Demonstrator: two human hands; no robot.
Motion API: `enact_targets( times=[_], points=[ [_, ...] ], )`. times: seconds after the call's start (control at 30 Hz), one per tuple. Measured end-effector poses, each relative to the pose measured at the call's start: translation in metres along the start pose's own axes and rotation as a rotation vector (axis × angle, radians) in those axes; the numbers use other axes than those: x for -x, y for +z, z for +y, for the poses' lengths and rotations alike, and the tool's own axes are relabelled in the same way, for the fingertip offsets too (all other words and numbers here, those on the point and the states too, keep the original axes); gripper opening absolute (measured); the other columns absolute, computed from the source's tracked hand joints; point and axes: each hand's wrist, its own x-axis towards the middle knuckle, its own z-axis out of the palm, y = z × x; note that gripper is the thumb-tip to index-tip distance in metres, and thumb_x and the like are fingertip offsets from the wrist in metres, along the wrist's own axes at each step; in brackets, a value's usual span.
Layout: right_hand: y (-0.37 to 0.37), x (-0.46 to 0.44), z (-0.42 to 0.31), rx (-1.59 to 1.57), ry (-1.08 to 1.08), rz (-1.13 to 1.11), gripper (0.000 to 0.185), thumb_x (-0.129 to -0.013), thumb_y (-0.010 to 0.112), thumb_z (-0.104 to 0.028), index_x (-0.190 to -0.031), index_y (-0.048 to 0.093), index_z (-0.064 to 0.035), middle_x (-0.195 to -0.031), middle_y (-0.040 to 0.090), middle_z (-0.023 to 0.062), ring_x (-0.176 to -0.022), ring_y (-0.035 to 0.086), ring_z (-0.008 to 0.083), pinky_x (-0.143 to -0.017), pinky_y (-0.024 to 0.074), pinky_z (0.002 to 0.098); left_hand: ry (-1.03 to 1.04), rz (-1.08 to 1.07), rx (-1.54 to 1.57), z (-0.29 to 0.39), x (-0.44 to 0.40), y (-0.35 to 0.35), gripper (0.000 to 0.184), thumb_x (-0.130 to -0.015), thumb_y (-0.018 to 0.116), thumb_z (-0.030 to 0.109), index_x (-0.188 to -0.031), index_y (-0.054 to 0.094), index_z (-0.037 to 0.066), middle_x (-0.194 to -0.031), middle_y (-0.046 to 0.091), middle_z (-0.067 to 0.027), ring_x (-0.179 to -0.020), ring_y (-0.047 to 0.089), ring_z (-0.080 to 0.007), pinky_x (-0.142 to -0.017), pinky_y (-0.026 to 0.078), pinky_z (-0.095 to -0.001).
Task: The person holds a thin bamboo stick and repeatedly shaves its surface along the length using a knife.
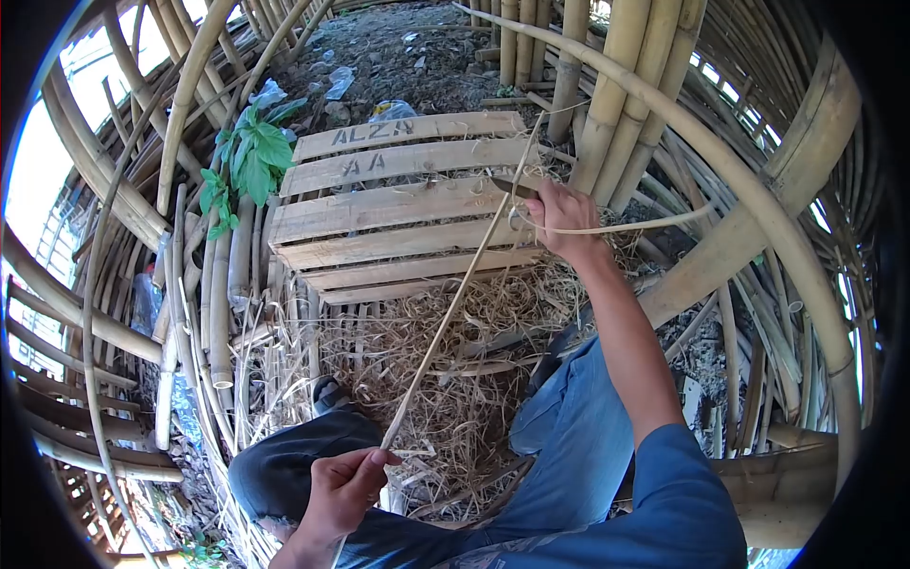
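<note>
A long thin bamboo strip runs diagonally from the lower left up over the slatted wooden crate. Its lower end is pinched in my left hand, fingers closed, above my left knee. My right hand is closed on a knife, whose dark blade points left against the upper part of the strip. From beside the blade a thin peeled sliver curves off to the right, passing by my right fingers. Whether those fingers also grip the sliver cannot be made out.
A slatted wooden crate with painted letters lies ahead. Curly shavings cover the ground between my legs. Green leaves stand left of the crate. Bamboo poles rise at the right, and a thick curved pole arches over the right side.
</note>
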Motion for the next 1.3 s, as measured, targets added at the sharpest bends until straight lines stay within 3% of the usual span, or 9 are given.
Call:
enact_targets(
  times=[0.3, 0.37, 0.47, 0.5, 0.63, 0.73, 0.83, 1.07, 1.3],
  points=[
    [0.01, 0.0, -0.003, 0.039, 0.073, -0.028, 0.034, -0.093, 0.044, -0.034, -0.083, 0.052, -0.0028, -0.063, 0.058, 0.0141, -0.054, 0.058, 0.0317, -0.046, 0.0467, 0.043, 0.06, 0.045, -0.038, 0.002, -0.001, -0.002, 0.027, -0.094, 0.052, 0.018, -0.09, 0.063, -0.006, -0.054, 0.041, 0.0058, -0.044, 0.03, -0.0009, -0.04, 0.022, -0.0186],
    [0.025, 0.008, 0.023, 0.029, 0.8, -0.295, 0.04, -0.095, 0.034, -0.034, -0.085, 0.057, -0.0032, -0.076, 0.062, 0.0196, -0.068, 0.06, 0.0389, -0.061, 0.0475, 0.0478, 0.068, 0.06, -0.025, -0.001, 0.0, -0.004, 0.027, -0.093, 0.053, 0.018, -0.086, 0.064, -0.006, -0.052, 0.04, 0.0051, -0.041, 0.028, -0.0014, -0.038, 0.02, -0.0189],
    [-0.035, 0.025, 0.078, 0.13, 0.989, -0.212, 0.06, -0.097, 0.015, -0.045, -0.098, 0.062, -0.0061, -0.085, 0.064, 0.021, -0.08, 0.061, 0.0394, -0.071, 0.0467, 0.0496, -0.021, 0.255, -0.031, -0.033, 0.006, -0.033, 0.027, -0.094, 0.053, 0.019, -0.09, 0.064, -0.006, -0.053, 0.042, 0.0057, -0.043, 0.035, -0.0013, -0.038, 0.023, -0.0192],
    [-0.035, 0.019, 0.06, 0.234, 1.051, -0.232, 0.059, -0.096, 0.018, -0.047, -0.099, 0.061, -0.0064, -0.086, 0.065, 0.0193, -0.085, 0.061, 0.0387, -0.074, 0.0459, 0.0485, -0.002, 0.263, -0.034, -0.028, -0.006, -0.029, 0.027, -0.094, 0.053, 0.019, -0.089, 0.064, -0.005, -0.053, 0.042, 0.0054, -0.043, 0.035, -0.0014, -0.039, 0.024, -0.0191],
    [-0.021, 0.021, 0.04, 0.1, 1.032, -0.349, 0.058, -0.095, 0.022, -0.049, -0.1, 0.06, -0.0052, -0.093, 0.063, 0.022, -0.09, 0.059, 0.039, -0.08, 0.0437, 0.0495, -0.084, 0.139, 0.084, -0.02, -0.008, -0.022, 0.025, -0.095, 0.051, 0.017, -0.092, 0.063, -0.004, -0.055, 0.04, 0.0055, -0.044, 0.031, -0.0013, -0.039, 0.022, -0.019],
    [-0.021, 0.007, 0.023, -0.097, 1.042, -0.146, 0.054, -0.096, 0.027, -0.047, -0.093, 0.058, -0.003, -0.085, 0.062, 0.0205, -0.084, 0.059, 0.0372, -0.077, 0.0434, 0.0452, -0.095, 0.117, 0.132, -0.023, -0.01, -0.022, 0.026, -0.095, 0.05, 0.018, -0.093, 0.062, -0.005, -0.055, 0.038, 0.0055, -0.044, 0.029, -0.0016, -0.04, 0.021, -0.0192],
    [-0.02, -0.008, -0.019, -0.425, 0.914, 0.064, 0.046, -0.097, 0.035, -0.041, -0.079, 0.05, -0.0016, -0.065, 0.05, 0.0114, -0.064, 0.05, 0.026, -0.065, 0.039, 0.037, -0.13, 0.089, 0.192, -0.019, -0.01, -0.015, 0.029, -0.096, 0.048, 0.02, -0.094, 0.061, -0.005, -0.055, 0.037, 0.0055, -0.045, 0.029, -0.0024, -0.041, 0.02, -0.0197],
    [-0.028, -0.017, -0.143, -0.844, 0.413, -0.121, 0.034, -0.096, 0.042, -0.035, -0.075, 0.053, -0.0098, -0.052, 0.047, -0.0025, -0.039, 0.043, 0.0097, -0.034, 0.0324, 0.0315, -0.104, -0.02, 0.312, -0.009, -0.018, -0.004, 0.033, -0.099, 0.041, 0.026, -0.091, 0.056, -0.002, -0.055, 0.032, 0.005, -0.046, 0.025, -0.0044, -0.041, 0.021, -0.0207],
    [-0.032, 0.007, -0.192, -0.757, 0.049, -0.222, 0.036, -0.092, 0.05, -0.033, -0.068, 0.048, -0.0062, -0.047, 0.048, 0.0052, -0.039, 0.052, 0.0208, -0.037, 0.0389, 0.0329, -0.102, -0.11, 0.361, -0.002, -0.024, 0.008, 0.034, -0.1, 0.037, 0.028, -0.092, 0.055, -0.001, -0.057, 0.029, 0.0071, -0.047, 0.024, -0.0035, -0.042, 0.02, -0.0206]
  ],
)
